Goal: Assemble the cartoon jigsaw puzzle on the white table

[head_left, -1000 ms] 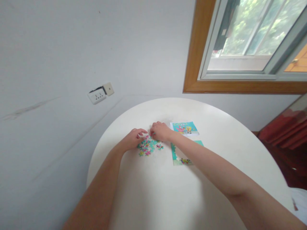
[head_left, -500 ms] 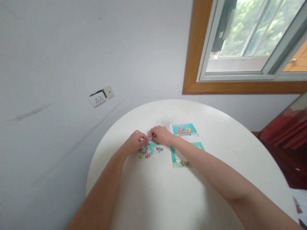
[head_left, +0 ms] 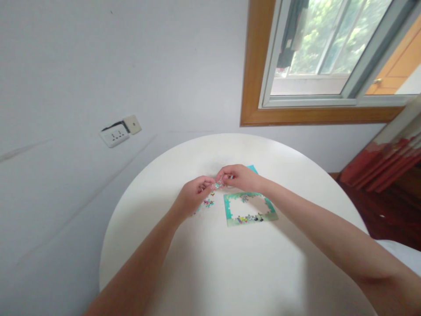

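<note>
My left hand (head_left: 194,196) and my right hand (head_left: 241,177) meet fingertip to fingertip above the round table. Between their pinched fingers are small teal and pink jigsaw puzzle pieces (head_left: 217,185); how many is too small to tell. Loose puzzle pieces (head_left: 208,202) lie beneath and beside my left hand, which covers most of them. Below my right wrist lies a rectangular puzzle border (head_left: 231,222), joined all round, with a bare white middle. Behind my right hand, a blue corner of the picture sheet (head_left: 253,168) shows; the rest is hidden.
The white round table (head_left: 210,263) stands close to the wall, which carries a power socket (head_left: 115,135). A wood-framed window (head_left: 253,117) is at the upper right. Beside it hangs a red and white curtain (head_left: 378,164).
Both hands have moved right and lifted from the pile, with puzzle pieces between their fingertips. My right hand now covers most of the picture sheet, and the puzzle border is more exposed. The view has shifted.
</note>
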Action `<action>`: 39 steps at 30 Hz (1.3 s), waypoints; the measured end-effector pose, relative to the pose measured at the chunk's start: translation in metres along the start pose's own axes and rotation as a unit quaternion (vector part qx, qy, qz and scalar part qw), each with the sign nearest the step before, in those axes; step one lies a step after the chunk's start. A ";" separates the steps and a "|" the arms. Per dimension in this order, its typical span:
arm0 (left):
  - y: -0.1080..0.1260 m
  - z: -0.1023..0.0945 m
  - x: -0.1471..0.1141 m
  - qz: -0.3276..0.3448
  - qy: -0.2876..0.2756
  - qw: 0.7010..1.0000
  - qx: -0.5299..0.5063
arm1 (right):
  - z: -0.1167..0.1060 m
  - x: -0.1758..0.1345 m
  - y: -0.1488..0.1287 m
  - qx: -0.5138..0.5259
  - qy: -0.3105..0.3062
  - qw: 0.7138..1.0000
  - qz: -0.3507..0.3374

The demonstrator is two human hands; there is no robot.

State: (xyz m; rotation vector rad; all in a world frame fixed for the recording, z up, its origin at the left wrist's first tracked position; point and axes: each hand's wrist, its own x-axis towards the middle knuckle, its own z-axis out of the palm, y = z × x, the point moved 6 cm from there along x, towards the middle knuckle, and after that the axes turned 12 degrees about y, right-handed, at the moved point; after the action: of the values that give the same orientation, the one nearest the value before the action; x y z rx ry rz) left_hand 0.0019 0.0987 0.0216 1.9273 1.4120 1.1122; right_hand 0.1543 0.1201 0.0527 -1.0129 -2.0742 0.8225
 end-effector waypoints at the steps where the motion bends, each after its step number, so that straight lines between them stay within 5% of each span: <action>1: 0.004 0.006 -0.002 0.017 0.004 1.000 0.012 | -0.007 -0.009 0.004 -0.003 0.004 1.000 0.008; 7: 0.032 0.042 -0.023 0.244 -0.023 0.963 0.111 | -0.044 -0.063 0.043 -0.063 0.083 0.990 0.092; 12: 0.037 0.067 -0.038 0.304 -0.086 0.937 0.151 | -0.046 -0.082 0.060 -0.104 0.096 0.984 0.105; 24: 0.032 0.077 -0.042 0.307 -0.128 0.925 0.184 | -0.040 -0.086 0.057 -0.187 0.119 0.972 0.075; 39: 0.032 0.078 -0.041 0.298 -0.137 0.925 0.190 | -0.042 -0.090 0.055 -0.280 0.145 0.941 0.121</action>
State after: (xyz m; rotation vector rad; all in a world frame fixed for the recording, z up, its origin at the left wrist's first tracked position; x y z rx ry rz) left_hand 0.0792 0.0549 -0.0091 2.7875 0.9545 0.7854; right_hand 0.2519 0.0825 0.0078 -1.6117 -1.9816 0.1563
